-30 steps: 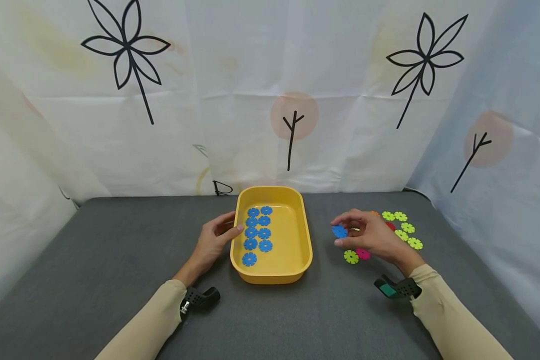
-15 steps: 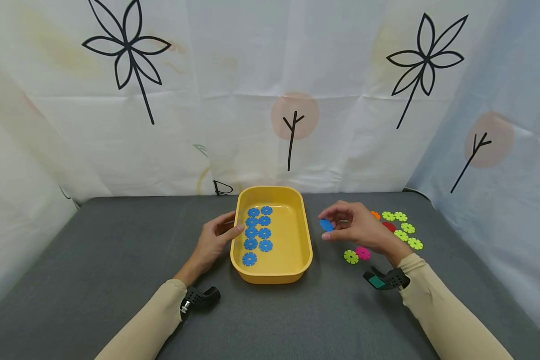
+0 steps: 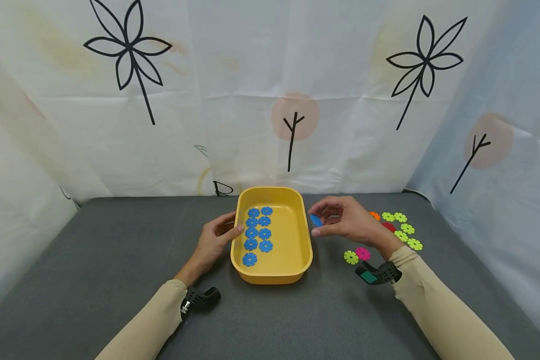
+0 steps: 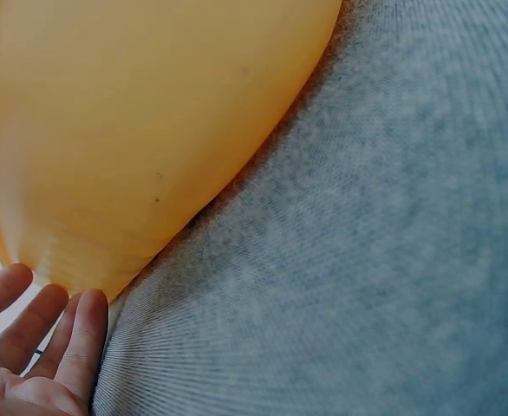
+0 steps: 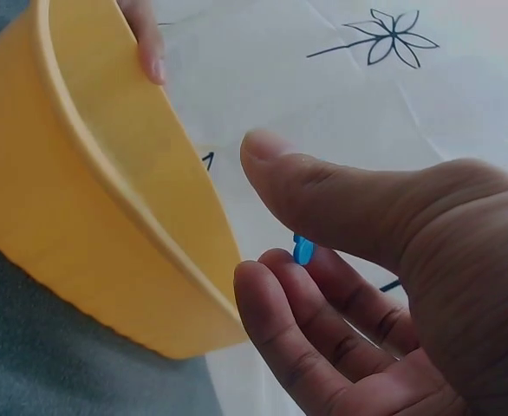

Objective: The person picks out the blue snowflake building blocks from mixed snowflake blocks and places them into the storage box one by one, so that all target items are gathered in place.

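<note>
A yellow plastic tub stands on the table, with several blue notched discs lying in two columns along the left half of its floor. My left hand holds the tub's left side, thumb over the rim; in the left wrist view its fingers rest against the outer wall. Just off the tub's right rim, my right hand pinches one more blue notched disc between thumb and fingers. Only a small edge of that blue disc shows in the right wrist view.
To the right lie several lime-green discs, an orange one and a red one. Closer to me, a pink disc touches a lime disc. White printed curtains hang behind the grey table.
My right hand has moved left, from beside the loose discs to the tub's right rim, carrying the blue disc, which has tilted. The left hand and tub have stayed put.
</note>
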A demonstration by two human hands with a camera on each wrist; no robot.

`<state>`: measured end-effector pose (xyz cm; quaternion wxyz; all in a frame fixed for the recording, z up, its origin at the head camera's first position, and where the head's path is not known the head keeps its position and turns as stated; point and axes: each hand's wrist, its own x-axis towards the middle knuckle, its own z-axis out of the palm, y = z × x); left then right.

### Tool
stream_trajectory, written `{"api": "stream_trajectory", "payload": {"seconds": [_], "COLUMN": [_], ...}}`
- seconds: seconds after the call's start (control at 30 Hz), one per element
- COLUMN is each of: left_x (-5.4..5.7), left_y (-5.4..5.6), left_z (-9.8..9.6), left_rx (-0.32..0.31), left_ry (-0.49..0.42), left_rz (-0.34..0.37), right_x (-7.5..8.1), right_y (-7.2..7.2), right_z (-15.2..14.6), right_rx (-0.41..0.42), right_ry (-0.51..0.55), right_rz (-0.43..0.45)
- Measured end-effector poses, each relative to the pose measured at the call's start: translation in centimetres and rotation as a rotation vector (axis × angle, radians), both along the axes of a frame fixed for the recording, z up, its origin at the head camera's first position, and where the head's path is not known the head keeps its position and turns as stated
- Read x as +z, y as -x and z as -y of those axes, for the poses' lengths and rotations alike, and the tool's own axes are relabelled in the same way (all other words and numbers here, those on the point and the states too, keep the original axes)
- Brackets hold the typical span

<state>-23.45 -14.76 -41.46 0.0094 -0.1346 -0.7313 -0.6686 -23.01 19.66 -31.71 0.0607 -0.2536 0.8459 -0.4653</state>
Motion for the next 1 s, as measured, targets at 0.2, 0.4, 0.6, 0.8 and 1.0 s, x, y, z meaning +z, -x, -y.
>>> {"api": "stream_trajectory", "payload": {"seconds": [0.2, 0.4, 0.6, 0.8, 1.0], "left_x": [-0.1, 0.0, -0.1, 0.0, 0.0], "left_y": [0.0, 0.1, 0.1, 0.0, 0.0], "left_z": [0.1, 0.1, 0.2, 0.1, 0.1], "left_rx": [0.001, 0.001, -0.001, -0.003, -0.003], "left_ry": [0.006, 0.002, -0.003, -0.002, 0.000], "left_rz": [0.005, 0.005, 0.006, 0.006, 0.006], "right_x": [0.7, 1.0, 1.0, 0.7, 0.1], "right_y": [0.2, 0.6, 1.0, 1.3, 1.6], "right_z": [1.2, 2.2, 3.6, 4.9, 6.2], "right_rx": [0.021, 0.045, 0.070, 0.094, 0.105], "right_ry": [0.016, -0.014, -0.061, -0.072, -0.059], "right_rz": [0.025, 0.032, 0.027, 0.026, 0.037]}}
